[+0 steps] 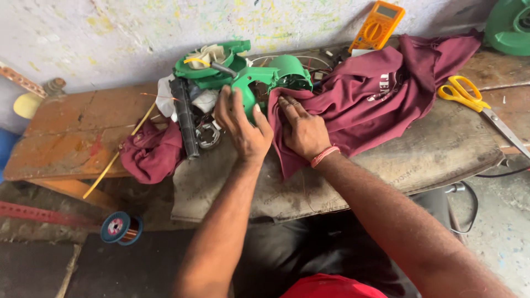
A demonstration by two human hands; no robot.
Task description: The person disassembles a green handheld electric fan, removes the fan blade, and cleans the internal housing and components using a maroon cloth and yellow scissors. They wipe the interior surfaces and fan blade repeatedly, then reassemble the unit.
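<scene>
Green plastic housing [259,83] gripped steady by left hand [241,124]; right hand [302,129], at 3 o'clock, presses maroon cloth [375,94] flat, fingers extended.

We find our left hand [241,126] and right hand [302,131] side by side at the middle of the workbench [77,132], both touching the tool housing [273,80] that lies just behind them. Left of the housing sits a fan casing [207,63], with a ribbed bar [184,118] in front of it and a metal ring [208,135] beside that bar. A bundled rag [152,154] lies further left. A shirt [375,94] spreads to the right of our hands, a multimeter [377,25] behind it against the wall, scissors [469,99] at the far right. A wire spool [120,227] lies below the bench, on the left.
</scene>
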